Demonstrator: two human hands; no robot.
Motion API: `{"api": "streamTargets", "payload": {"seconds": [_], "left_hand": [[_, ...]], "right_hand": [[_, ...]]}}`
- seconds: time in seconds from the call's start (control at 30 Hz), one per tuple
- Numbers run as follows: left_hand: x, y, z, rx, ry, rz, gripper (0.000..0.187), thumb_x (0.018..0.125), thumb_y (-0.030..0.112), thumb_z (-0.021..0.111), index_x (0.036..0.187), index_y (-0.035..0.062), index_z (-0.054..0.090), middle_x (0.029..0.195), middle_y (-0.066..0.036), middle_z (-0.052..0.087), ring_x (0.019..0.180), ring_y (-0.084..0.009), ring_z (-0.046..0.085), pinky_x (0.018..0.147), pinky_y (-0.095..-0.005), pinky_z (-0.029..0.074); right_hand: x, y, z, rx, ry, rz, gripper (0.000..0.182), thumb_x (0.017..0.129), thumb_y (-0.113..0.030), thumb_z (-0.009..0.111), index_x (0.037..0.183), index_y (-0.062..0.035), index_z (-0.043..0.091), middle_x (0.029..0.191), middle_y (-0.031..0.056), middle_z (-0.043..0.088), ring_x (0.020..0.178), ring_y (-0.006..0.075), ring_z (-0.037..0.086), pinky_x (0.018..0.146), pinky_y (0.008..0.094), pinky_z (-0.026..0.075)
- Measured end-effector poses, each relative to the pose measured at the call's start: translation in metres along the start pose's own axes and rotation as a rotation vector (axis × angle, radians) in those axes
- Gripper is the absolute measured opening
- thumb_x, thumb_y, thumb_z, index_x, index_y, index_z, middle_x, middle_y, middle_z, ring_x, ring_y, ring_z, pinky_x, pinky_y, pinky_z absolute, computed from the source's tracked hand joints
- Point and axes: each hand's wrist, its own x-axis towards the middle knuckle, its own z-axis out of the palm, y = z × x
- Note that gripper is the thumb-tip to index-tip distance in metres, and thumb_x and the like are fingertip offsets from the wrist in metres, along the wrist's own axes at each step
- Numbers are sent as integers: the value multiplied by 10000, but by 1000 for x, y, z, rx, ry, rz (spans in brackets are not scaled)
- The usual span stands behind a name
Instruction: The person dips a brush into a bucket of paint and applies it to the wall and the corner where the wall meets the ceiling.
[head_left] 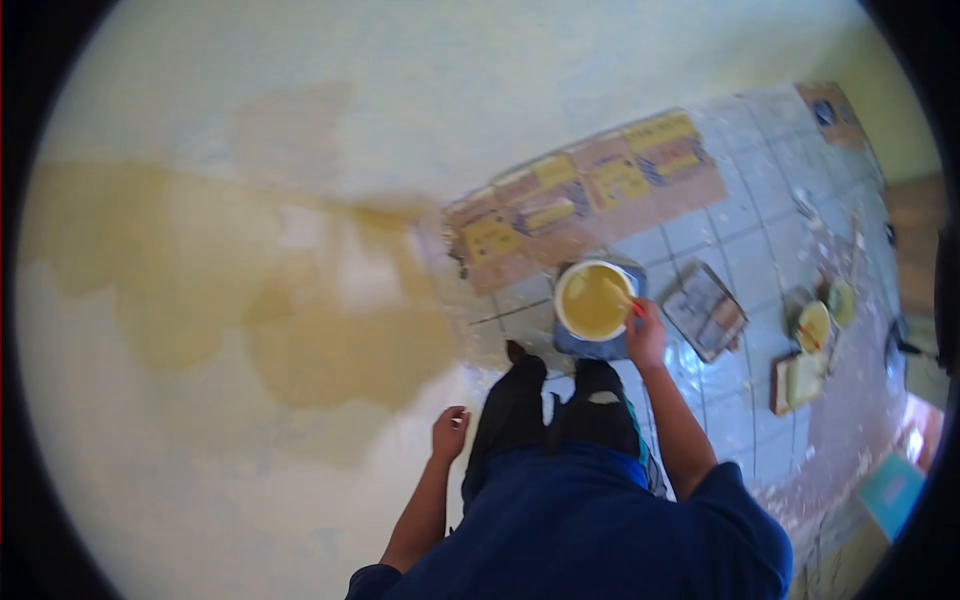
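**Right hand at the paint bucket, left hand hanging by the wall**

The person stands on a tiled floor (760, 250) close to a wall (300, 120) that carries a broad, uneven patch of yellow-ochre paint. The bucket (594, 300), round, white-rimmed and filled with yellowish paint, sits on the floor just ahead of the person's feet, resting on a dark blue base.

The right hand (645, 335) is at the bucket's right rim, touching or just beside it, fingers curled around a thin red-handled tool (628, 303) whose pale far end lies over the paint. Whether that is a brush or a stirring stick is too small to tell. The tool's long axis runs from the hand up and to the left, across the bucket's opening towards its middle.

The left hand (449, 430) hangs low beside the left leg, well apart from the bucket, loosely closed; something small and pale shows at the fingers, but what it is cannot be made out. The right hand is by far the nearer to the bucket.

Flattened cardboard sheets (590, 195) line the floor along the wall's foot, beyond the bucket. To the right lie a dark tray (706, 310) and a smaller paint container (814, 325).
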Motion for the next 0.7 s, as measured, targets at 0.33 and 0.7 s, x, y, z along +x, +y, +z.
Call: {"api": "streamTargets", "payload": {"seconds": [0.33, 0.7], "left_hand": [[-5, 26, -7, -41, 63, 17, 290, 911, 289, 658, 1080, 54, 673, 947, -120, 704, 739, -220, 667, 704, -338, 537], [-22, 4, -10, 42, 16, -41, 295, 929, 301, 639, 1077, 48, 675, 945, -115, 706, 726, -217, 666, 685, -338, 533]], "right_hand": [[-18, 8, 1, 15, -89, 46, 148, 948, -75, 566, 1067, 6, 597, 1000, 216, 632, 930, 412, 627, 813, 425, 507], [-11, 13, 20, 12, -89, -10, 171, 935, -96, 562, 1074, -5, 599, 1015, 216, 627, 922, 429, 615, 780, 462, 501]]}}
